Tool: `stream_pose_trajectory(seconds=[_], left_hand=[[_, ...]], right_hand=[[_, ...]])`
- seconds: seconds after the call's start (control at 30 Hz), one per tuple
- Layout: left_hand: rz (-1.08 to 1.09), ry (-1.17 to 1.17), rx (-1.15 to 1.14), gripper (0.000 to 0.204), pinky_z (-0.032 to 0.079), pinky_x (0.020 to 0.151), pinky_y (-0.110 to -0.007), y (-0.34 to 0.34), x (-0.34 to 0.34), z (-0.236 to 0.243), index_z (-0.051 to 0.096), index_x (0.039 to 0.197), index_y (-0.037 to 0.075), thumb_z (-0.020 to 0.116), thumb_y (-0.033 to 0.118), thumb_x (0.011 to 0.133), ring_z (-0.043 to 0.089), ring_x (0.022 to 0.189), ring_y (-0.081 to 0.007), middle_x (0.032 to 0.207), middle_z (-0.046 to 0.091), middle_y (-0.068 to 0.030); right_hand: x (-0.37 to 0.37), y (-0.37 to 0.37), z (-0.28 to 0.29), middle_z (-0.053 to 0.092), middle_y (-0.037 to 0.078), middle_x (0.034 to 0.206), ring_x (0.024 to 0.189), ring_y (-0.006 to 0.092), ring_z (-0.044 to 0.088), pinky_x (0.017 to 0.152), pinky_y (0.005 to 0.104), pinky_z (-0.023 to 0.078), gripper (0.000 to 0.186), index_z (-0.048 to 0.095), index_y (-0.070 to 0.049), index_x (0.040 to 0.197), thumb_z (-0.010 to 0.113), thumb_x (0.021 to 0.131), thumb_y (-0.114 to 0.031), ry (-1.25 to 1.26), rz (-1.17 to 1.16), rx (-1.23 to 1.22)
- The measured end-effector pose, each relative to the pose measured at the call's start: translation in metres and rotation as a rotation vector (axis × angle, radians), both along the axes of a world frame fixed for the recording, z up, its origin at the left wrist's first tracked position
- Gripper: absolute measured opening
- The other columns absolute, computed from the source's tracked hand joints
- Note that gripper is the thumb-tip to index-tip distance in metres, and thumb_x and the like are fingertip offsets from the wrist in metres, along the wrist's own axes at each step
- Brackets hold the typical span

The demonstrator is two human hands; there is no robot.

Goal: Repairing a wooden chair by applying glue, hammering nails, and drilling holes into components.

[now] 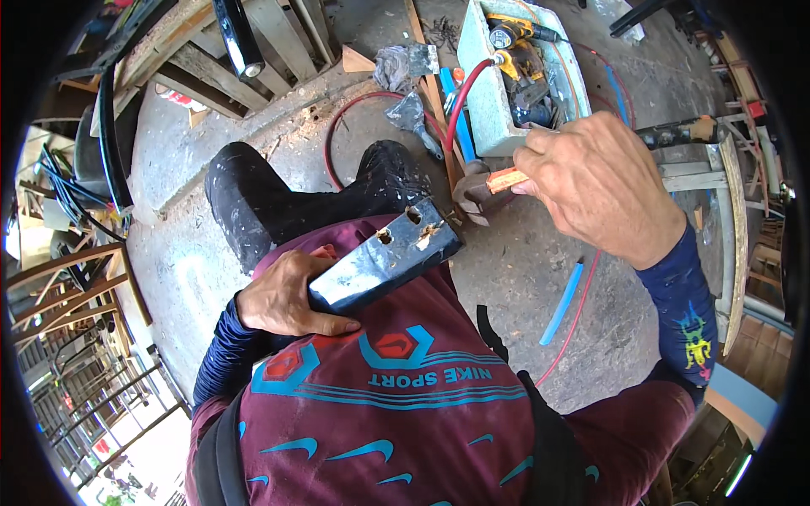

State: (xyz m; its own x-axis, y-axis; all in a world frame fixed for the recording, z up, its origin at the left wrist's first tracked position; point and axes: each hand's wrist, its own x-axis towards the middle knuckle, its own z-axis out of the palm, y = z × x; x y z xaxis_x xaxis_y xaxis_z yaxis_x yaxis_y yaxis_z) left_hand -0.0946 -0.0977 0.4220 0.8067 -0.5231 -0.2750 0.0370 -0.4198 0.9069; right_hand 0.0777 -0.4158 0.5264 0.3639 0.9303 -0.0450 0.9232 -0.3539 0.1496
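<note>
My left hand point(291, 295) is closed around the near end of a short, glossy black wooden piece point(371, 274), which rests slantwise across my lap. Two round holes and a patch of bare, splintered wood show near its far end. In my right hand point(599, 185) is a hammer point(475, 196), gripped by its orange-brown wooden handle. The hammer's dark metal head hangs just right of the wooden piece's far end, and whether the two touch I cannot tell. My right fingers are curled, with the palm hidden beneath.
Beyond my knees stands a pale foam box point(489, 110) with a yellow cordless drill point(515, 32) and other tools. A red hose point(460, 110) loops over the floor. A putty knife point(411, 118) and a blue strip point(563, 304) lie there. Wooden frames point(245, 72) stand at the far left.
</note>
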Motion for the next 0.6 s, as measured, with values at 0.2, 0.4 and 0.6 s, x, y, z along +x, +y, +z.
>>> stream_pose_trajectory(seconds=[0.2, 0.4, 0.6], left_hand=[[-0.034, -0.035, 0.032, 0.050, 0.048, 0.069, -0.039, -0.005, 0.003, 0.001, 0.068, 0.095, -0.004, 0.087, 0.035, 0.071, 0.061, 0.070, -0.0285, 0.077, 0.061, -0.0161], [0.036, -0.023, 0.258, 0.047, 0.049, 0.065, -0.043, -0.016, 0.003, 0.007, 0.069, 0.085, -0.001, 0.084, 0.040, 0.070, 0.064, 0.066, -0.0346, 0.072, 0.063, -0.0190], [0.045, -0.123, 0.270, 0.043, 0.047, 0.059, -0.043, -0.018, 0.008, 0.009, 0.068, 0.078, -0.001, 0.084, 0.039, 0.069, 0.062, 0.058, -0.0335, 0.061, 0.060, -0.0163]], right_hand=[[-0.003, 0.018, 0.028, 0.063, 0.008, 0.071, 0.073, 0.0261, 0.065, 0.072, 0.0376, 0.048, 0.014, 0.070, -0.005, 0.081, 0.070, 0.080, -0.019, -0.004, 0.170, -0.006], [-0.013, 0.028, 0.028, 0.060, 0.004, 0.074, 0.080, 0.0221, 0.060, 0.078, 0.0342, 0.047, 0.005, 0.065, -0.012, 0.071, 0.068, 0.074, -0.015, -0.090, 0.154, -0.039], [0.003, 0.027, 0.021, 0.060, 0.004, 0.076, 0.085, 0.0226, 0.061, 0.081, 0.0343, 0.047, 0.006, 0.067, -0.012, 0.069, 0.068, 0.074, -0.015, -0.070, 0.198, -0.171]])
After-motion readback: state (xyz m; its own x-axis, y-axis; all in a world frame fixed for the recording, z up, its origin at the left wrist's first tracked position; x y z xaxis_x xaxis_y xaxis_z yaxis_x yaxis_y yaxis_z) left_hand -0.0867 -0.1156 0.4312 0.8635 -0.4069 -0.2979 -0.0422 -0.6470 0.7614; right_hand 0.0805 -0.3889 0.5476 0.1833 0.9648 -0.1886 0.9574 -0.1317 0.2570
